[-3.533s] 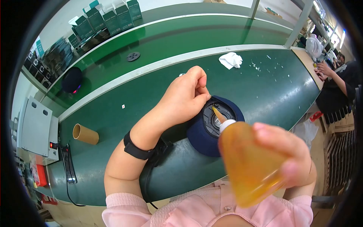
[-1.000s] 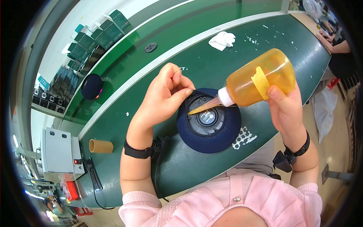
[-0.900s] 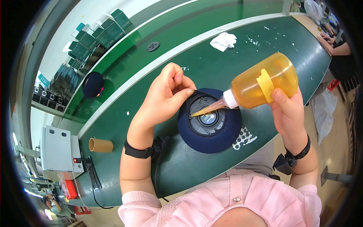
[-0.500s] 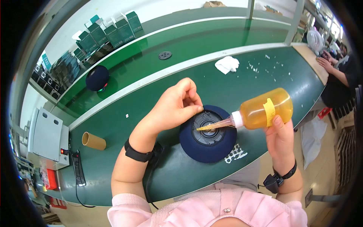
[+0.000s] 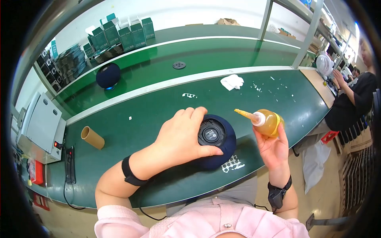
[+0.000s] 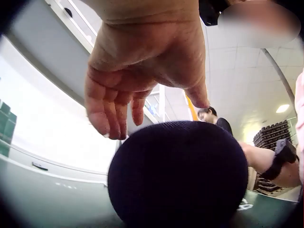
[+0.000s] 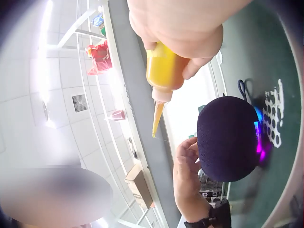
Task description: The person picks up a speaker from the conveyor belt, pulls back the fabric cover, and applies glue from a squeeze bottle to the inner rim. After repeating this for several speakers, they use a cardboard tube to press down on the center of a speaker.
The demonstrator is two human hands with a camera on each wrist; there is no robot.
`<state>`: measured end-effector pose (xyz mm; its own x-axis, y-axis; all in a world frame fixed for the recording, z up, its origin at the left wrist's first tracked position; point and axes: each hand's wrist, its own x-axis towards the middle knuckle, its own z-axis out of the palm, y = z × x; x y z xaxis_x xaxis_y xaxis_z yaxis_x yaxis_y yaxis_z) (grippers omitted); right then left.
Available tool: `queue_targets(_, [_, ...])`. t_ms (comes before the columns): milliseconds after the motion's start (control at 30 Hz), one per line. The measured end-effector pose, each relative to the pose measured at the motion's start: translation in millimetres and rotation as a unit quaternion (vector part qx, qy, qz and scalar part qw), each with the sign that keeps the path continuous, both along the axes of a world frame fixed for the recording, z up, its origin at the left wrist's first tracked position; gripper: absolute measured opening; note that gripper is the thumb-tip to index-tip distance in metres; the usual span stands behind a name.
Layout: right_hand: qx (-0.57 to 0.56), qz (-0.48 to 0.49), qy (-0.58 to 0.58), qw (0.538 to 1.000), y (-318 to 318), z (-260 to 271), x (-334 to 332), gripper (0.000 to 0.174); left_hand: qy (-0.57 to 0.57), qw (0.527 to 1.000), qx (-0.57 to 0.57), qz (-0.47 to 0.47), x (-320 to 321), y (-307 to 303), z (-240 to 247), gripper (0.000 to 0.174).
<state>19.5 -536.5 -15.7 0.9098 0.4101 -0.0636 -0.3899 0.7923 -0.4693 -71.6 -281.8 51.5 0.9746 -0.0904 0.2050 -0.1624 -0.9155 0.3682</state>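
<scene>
A round, fabric-covered dark blue speaker (image 5: 228,152) stands on the green bench, its recessed black top (image 5: 211,134) facing up. My left hand (image 5: 180,133) spreads over it, thumb on the near side and fingers toward the far side. In the left wrist view, the left thumb is above the speaker (image 6: 178,175) and the fingertips reach its upper edge. Blue and purple light glows low on the speaker (image 7: 225,137) in the right wrist view. To its right, my right hand (image 5: 274,152) grips an amber squeeze bottle (image 5: 268,123), whose glue-coated nozzle points left, clear of the speaker.
Perforated white scraps (image 5: 232,164) lie beside the speaker. A cardboard tube (image 5: 93,138), power strip (image 5: 70,164) and grey machine (image 5: 41,129) are at left. A white cloth (image 5: 232,82) lies toward the back. Another speaker (image 5: 108,75) stands behind the rail. Another person (image 5: 355,95) is at right.
My left fingers have left their pinch at the speaker's rim and now spread over its top. The bottle's nozzle has come out of the recess and moved right, now tilted upward.
</scene>
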Motion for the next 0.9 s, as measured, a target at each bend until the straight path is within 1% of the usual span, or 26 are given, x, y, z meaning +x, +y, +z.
queue_targets(67, [0.001,0.003,-0.003,1.0,2,3,-3,0.048,-0.033,0.998,-0.047,-0.018,2,4,-2,0.089])
queue_targets(100, [0.002,0.006,-0.004,1.0,3,3,-4,0.048,-0.033,0.998,-0.046,-0.018,3,6,0,0.089])
queue_targets(167, [0.004,0.01,-0.004,1.0,3,2,-5,0.048,0.026,0.994,-0.105,-0.024,5,11,3,0.096])
queue_targets(200, [0.006,0.013,-0.005,1.0,4,3,-5,0.048,0.024,0.994,-0.103,-0.023,7,17,0,0.096])
queue_targets(233, [0.008,0.015,-0.008,1.0,6,5,-5,0.048,-0.048,0.99,-0.095,-0.09,12,24,-7,0.096])
queue_targets(267, [0.005,0.012,-0.005,1.0,8,8,-6,0.049,-0.121,0.977,-0.085,-0.156,15,29,-10,0.095])
queue_targets(300, [0.002,0.009,-0.002,1.0,9,11,-7,0.049,-0.123,0.977,-0.084,-0.155,14,28,-8,0.095])
queue_targets(333, [0.001,0.011,-0.002,1.0,10,12,-8,0.049,-0.07,0.947,-0.24,-0.204,13,25,-6,0.093])
queue_targets(367, [0.013,0.014,-0.001,1.0,10,14,-8,0.048,-0.018,0.888,-0.387,-0.248,11,23,-3,0.091])
queue_targets(400, [0.025,0.017,0.0,1.0,11,16,-7,0.047,-0.021,0.888,-0.387,-0.248,4,24,6,0.091])
queue_targets(467, [0.034,0.005,0.013,0.999,13,21,-9,0.048,0.121,0.854,-0.466,-0.198,-20,33,36,0.085])
queue_targets(533, [0.046,-0.012,0.036,0.998,7,14,-13,0.048,0.145,0.758,-0.543,-0.33,-64,54,40,0.069])
queue_targets(567, [0.069,0.036,0.045,0.996,-3,7,-15,0.05,0.19,0.77,-0.441,-0.421,-69,59,45,0.057])
queue_targets(600, [0.09,0.083,0.052,0.991,-12,0,-16,0.051,0.229,0.765,-0.33,-0.504,-72,61,50,0.046])
queue_targets(667, [0.072,0.088,0.045,0.992,-21,-6,-20,0.053,0.329,0.81,-0.212,-0.437,-91,52,57,0.032])
queue_targets(700, [0.047,0.08,0.037,0.995,-23,-7,-21,0.052,0.327,0.809,-0.21,-0.441,-99,55,55,0.032])
queue_targets(733, [0.02,0.069,0.03,0.997,-27,-8,-23,0.052,0.343,0.85,-0.173,-0.36,-107,62,51,0.032])
queue_targets(767, [0.022,0.073,0.017,0.997,-30,-12,-24,0.052,0.355,0.882,-0.135,-0.278,-114,65,46,0.033])
queue_targets(800, [0.018,0.063,0.013,0.998,-31,-13,-23,0.052,0.351,0.88,-0.134,-0.29,-119,63,41,0.033])
queue_targets(867, [0.019,0.111,0.013,0.994,-31,-14,-27,0.052,0.239,0.933,-0.139,-0.23,-121,57,31,0.034])
queue_targets(900, [-0.004,0.093,0.026,0.995,-28,-12,-32,0.053,0.262,0.922,-0.189,-0.211,-119,45,34,0.036])
